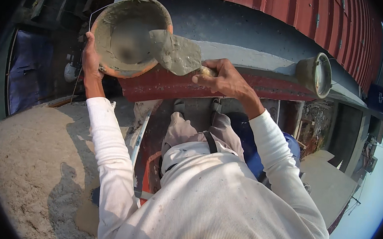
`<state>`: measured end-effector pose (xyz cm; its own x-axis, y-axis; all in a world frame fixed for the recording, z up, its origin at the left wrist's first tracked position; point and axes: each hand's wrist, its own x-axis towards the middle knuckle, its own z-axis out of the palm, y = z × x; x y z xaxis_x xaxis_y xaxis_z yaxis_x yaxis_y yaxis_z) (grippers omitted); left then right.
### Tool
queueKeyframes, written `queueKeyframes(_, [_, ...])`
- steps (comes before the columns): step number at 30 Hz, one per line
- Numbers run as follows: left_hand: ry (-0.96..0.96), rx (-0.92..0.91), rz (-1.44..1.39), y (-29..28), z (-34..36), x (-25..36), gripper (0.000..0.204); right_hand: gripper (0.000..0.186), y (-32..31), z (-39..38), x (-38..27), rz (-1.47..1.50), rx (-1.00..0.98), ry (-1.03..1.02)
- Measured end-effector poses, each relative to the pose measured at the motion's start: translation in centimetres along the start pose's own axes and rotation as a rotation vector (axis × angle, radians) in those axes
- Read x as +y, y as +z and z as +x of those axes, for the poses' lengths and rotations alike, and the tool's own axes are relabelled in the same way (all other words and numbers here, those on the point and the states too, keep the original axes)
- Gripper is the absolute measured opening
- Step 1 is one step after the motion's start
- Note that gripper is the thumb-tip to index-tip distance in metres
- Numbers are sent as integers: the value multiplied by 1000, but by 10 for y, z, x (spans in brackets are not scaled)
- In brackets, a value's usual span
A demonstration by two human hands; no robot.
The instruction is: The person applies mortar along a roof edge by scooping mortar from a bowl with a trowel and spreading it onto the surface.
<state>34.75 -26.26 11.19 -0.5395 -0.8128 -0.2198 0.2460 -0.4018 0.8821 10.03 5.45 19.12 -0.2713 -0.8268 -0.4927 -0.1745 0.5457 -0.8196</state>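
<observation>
At the bottom of the view, the person's torso in a white ribbed long-sleeved shirt [220, 211] is filling the foreground, with both sleeves reaching upward and away. Below the body, pale trousers and sandalled feet are standing on a reddish ledge, with sandy ground [30, 165] lying off to the left. Further up, the right hand [224, 79] is gripping a trowel [174, 50], fingers wrapped tightly round its handle, and the blade, coated in wet grey mortar, is lying over the rim of an orange pan [126, 35]. The left hand [90, 60] is clasping that pan's outer rim, tilting it toward the blade. Judging by this, mortar is being scooped out; the next move probably calls for a loaded blade carried steadily to the grey wall band [252, 34] just beyond. A second small bucket [315, 74] is resting on the ledge to the right.
</observation>
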Motion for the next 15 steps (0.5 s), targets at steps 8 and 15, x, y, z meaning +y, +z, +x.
queueKeyframes(8, [39, 97, 5, 15, 6, -6, 71, 32, -58, -110, 110, -67, 322, 90])
queueKeyframes(15, [-64, 285, 156, -21, 17, 5, 74, 32, -121, -155, 199, -394, 347, 156])
